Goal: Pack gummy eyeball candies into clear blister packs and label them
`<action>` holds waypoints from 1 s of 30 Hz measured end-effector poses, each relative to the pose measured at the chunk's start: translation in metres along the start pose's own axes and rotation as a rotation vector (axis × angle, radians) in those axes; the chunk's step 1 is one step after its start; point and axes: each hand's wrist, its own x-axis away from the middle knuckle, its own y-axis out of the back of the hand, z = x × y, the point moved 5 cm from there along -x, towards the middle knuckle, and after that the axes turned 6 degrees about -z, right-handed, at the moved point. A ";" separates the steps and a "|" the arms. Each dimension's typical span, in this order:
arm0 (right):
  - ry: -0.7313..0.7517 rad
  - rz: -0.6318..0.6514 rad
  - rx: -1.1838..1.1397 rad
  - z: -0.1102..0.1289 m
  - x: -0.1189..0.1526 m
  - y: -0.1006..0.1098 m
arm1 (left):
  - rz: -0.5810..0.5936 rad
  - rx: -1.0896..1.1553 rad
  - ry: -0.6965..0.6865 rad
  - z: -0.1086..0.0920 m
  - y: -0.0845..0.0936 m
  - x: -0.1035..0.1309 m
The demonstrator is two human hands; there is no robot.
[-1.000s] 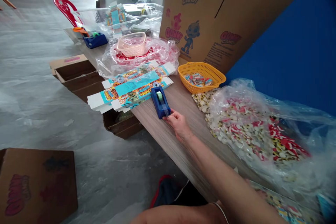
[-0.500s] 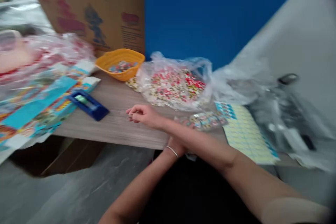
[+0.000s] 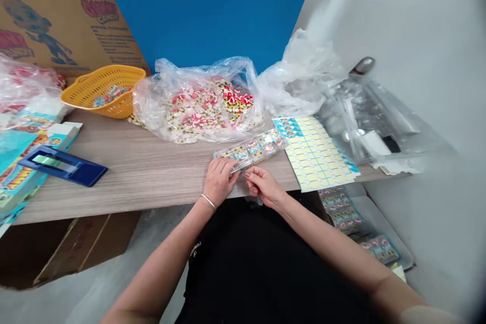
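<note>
A clear plastic tray [image 3: 261, 147] with several compartments of small colourful pieces lies slanted near the table's front edge. My left hand [image 3: 220, 179] grips its near left end, thumb at the front edge and fingers over the top. Just right of it, my right hand [image 3: 265, 186] is closed in a pinch at the tray's near edge; whatever is between its fingertips is too small to make out. Beyond the tray sits an open clear bag [image 3: 201, 106] of small red, white and yellow pieces. A printed yellow and blue sticker sheet [image 3: 319, 154] lies at the tray's right end.
A yellow basket [image 3: 108, 78] with small pieces stands back left, before a cardboard box [image 3: 110, 45]. A blue tape dispenser [image 3: 89, 174] lies on printed card packaging [image 3: 56, 136]. Plastic bags [image 3: 364, 111] pile up at right. Below, a bin [image 3: 404, 248] holds filled packs.
The view has swung to the right. My right hand has come back from over the table's left part to the tray, and my left hand has moved onto the tray's end.
</note>
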 end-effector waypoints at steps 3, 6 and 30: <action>-0.012 -0.009 -0.038 0.000 -0.006 -0.003 | -0.010 0.002 -0.002 0.004 0.001 0.002; -0.028 -0.013 -0.039 -0.001 -0.009 -0.002 | -0.008 -0.017 -0.049 0.004 0.002 0.002; 0.315 -0.301 1.268 0.028 -0.017 0.007 | 0.074 -0.024 -0.161 -0.005 0.011 0.000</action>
